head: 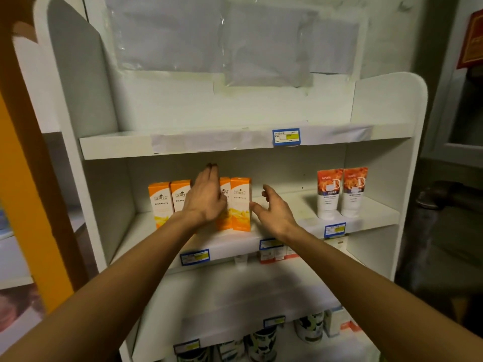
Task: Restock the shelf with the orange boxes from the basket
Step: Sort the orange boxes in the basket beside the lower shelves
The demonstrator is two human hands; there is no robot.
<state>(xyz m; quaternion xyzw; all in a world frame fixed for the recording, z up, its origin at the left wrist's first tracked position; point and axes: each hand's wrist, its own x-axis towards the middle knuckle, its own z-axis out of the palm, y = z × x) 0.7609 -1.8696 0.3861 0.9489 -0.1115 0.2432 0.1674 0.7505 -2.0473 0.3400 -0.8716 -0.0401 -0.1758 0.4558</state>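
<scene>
Left hand (206, 197): flat, fingers straight, empty, laid across the orange boxes (241, 203).
Right hand (274, 209): fingers spread, empty, thumb just beside the rightmost box.

Four tall orange-and-white cardboard boxes (240, 203) stand upright in a row at mid-frame on the white middle shelf (230, 242) — printed faces forward, the third mostly hidden.
</scene>
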